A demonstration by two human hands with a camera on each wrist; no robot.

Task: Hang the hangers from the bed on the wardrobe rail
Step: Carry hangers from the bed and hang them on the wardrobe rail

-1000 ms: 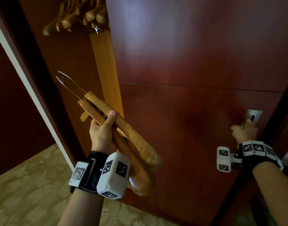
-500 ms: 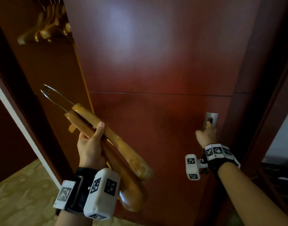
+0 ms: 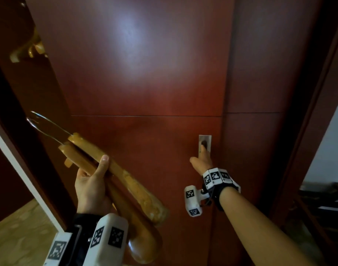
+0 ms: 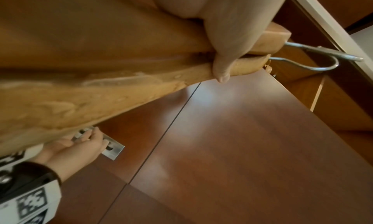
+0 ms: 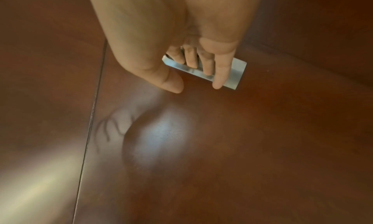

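Your left hand (image 3: 91, 189) grips two hangers (image 3: 114, 179); your right hand (image 3: 201, 162) hooks fingers into the door handle (image 3: 205, 140) to slide the door.

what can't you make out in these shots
- Rail: hidden in every view; the door covers the opening, the head view's top edge cuts it off.
- Hung hangers: only blurred ends show past the door edge, no count possible.
- Held hangers: the left hand and wrist camera hide their middles, and how many.
- Right hand: fingertips reach into the handle recess, unseen.
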